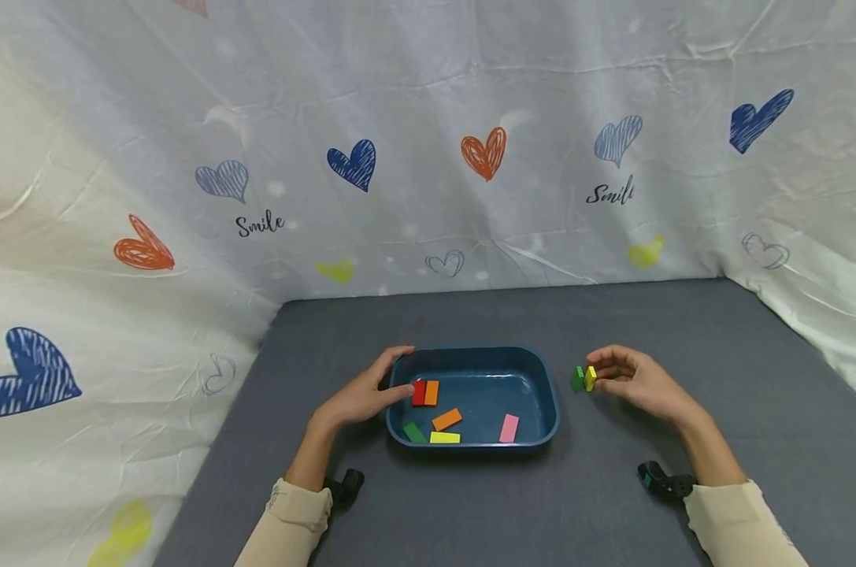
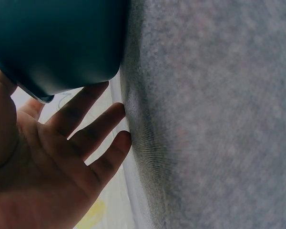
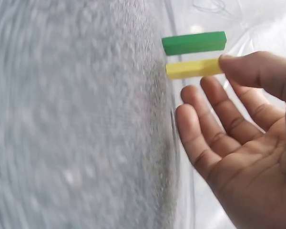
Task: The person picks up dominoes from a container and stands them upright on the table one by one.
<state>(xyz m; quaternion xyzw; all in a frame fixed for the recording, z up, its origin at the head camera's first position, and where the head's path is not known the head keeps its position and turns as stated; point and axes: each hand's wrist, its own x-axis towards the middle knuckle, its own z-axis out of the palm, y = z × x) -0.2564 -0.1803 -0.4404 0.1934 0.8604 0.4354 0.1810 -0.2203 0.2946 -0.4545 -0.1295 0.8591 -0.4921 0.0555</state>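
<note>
At the left end of a dark blue tray, my left hand holds the rim, thumb over the edge and fingers along the outer wall. Those fingers spread below the tray's side in the left wrist view. To the right of the tray, my right hand pinches the top of an upright yellow block between thumb and index finger; the other fingers are loosely bent. Just left of it a green block stands upright on the table, with a narrow gap between the two.
Inside the tray lie a red block, two orange blocks, a green block, a yellow block and a pink block. A grey cloth covers the table. Behind hangs a white curtain printed with hearts.
</note>
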